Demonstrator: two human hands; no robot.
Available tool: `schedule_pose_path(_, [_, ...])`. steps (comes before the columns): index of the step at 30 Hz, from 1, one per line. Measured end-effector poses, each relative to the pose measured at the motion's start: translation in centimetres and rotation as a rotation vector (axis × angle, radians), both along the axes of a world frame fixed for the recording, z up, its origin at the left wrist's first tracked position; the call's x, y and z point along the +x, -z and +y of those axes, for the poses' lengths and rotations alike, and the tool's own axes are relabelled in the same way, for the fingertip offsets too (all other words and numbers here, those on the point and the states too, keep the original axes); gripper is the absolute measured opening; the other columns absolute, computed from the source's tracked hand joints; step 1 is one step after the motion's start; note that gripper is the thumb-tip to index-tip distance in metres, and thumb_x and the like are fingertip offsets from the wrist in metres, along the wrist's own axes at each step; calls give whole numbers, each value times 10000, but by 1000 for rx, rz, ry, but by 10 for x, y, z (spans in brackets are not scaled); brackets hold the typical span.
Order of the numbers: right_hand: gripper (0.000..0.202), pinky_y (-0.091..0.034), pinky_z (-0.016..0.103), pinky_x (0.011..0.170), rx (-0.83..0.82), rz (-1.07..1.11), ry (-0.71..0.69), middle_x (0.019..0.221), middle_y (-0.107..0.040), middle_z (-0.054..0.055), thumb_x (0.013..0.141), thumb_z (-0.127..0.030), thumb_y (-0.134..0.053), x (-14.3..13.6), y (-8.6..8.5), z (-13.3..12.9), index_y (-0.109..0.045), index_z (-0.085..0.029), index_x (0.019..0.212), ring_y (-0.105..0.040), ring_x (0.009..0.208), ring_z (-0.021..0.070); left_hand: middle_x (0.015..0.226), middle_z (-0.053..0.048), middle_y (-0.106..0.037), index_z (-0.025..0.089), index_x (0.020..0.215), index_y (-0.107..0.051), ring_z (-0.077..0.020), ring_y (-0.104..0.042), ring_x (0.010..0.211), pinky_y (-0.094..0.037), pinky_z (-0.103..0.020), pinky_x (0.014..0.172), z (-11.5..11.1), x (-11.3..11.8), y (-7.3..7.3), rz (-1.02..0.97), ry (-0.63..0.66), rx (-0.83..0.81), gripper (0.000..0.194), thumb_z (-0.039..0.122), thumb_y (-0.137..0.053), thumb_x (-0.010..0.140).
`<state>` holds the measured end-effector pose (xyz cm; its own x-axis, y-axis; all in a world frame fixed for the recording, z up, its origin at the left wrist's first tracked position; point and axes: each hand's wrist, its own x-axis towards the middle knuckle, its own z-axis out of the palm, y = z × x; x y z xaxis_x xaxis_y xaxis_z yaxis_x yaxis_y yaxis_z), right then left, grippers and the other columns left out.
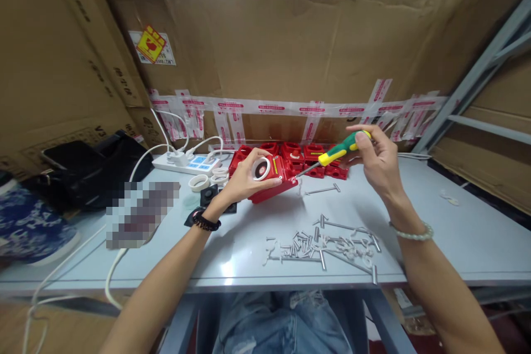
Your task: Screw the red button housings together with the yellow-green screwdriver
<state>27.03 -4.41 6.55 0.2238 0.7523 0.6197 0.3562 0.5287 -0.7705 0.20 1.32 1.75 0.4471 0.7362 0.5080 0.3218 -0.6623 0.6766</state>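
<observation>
My left hand point(244, 177) grips a red box point(271, 191) with a white ring and a dark round button on its face, holding it tilted above the table. In my right hand point(377, 157) is a screwdriver point(341, 149) with a green and yellow handle. Its shaft slants down to the left, and the tip meets the right corner of the box, by a screw hole. Behind the box stand several more red boxes point(315, 153). A metal T-shaped rod point(323, 189) lies to the right of the held box.
Nearer the front edge lies a pile of screws and T-shaped rods point(305, 246). White rings point(199, 182) and black square parts point(208, 194) sit left of the box, before a power strip point(186, 163) with cables. A tall cardboard sheet point(265, 44) closes off the back.
</observation>
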Motion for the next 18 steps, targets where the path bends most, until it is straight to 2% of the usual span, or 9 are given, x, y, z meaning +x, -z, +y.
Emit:
schedule_pose_path(3, [305, -410, 202, 330, 46, -44, 135, 615, -507, -26, 829, -512, -532, -3, 2, 0, -587, -212, 821, -514, 386, 84, 1033, -19, -570, 229, 1063, -445, -187, -583, 892, -467, -318, 782, -1, 0, 0, -2, 11, 5, 510, 429, -728, 689])
schedule_pose_path(5, [333, -425, 196, 356, 50, -102, 163, 636, -512, -13, 864, -506, -470, -1, 3, 0, -603, -202, 824, -530, 434, 85, 1039, -18, -565, 228, 1059, -450, -181, -581, 882, -469, -318, 778, -1, 0, 0, -2, 16, 13, 508, 435, -728, 688])
schedule_pose_path(8, [288, -526, 242, 467, 3, -105, 65, 770, -556, 12, 862, -446, -471, 3, 2, 2, -612, -216, 962, -604, 617, 129, 1024, -11, -569, 229, 1065, -449, -179, -581, 883, -470, -322, 787, 0, 0, 1, -1, 6, 22, 517, 444, -728, 685])
schedule_pose_path(10, [261, -553, 277, 502, -71, -75, -17, 798, -588, 16, 825, -417, -531, 6, 1, 2, -603, -217, 976, -626, 667, 152, 1024, -11, -572, 230, 1064, -449, -184, -581, 897, -471, -328, 799, 0, -1, 0, 7, -17, 40, 520, 447, -728, 683])
schedule_pose_path(13, [280, -516, 275, 454, -173, -73, -41, 605, -609, 3, 800, -470, -577, 10, 0, 1, -595, -193, 839, -604, 511, 148, 1036, -17, -575, 224, 1052, -455, -186, -587, 892, -475, -331, 793, -1, -1, -1, 30, -48, 91, 519, 450, -731, 676])
schedule_pose_path(15, [361, -447, 248, 403, -175, -135, 41, 450, -551, -12, 793, -533, -570, 12, 2, 2, -567, -187, 688, -537, 400, 128, 1034, -21, -583, 221, 1054, -457, -187, -593, 883, -477, -329, 787, -2, -1, -2, 44, -59, 137, 534, 452, -740, 665])
schedule_pose_path(18, [471, -379, 232, 380, -126, -257, 195, 379, -499, -8, 799, -572, -537, 15, 7, 4, -507, -188, 528, -467, 362, 103, 1033, -34, -594, 218, 1071, -460, -197, -599, 894, -476, -337, 798, -2, 0, -1, 45, -73, 225, 551, 449, -748, 661])
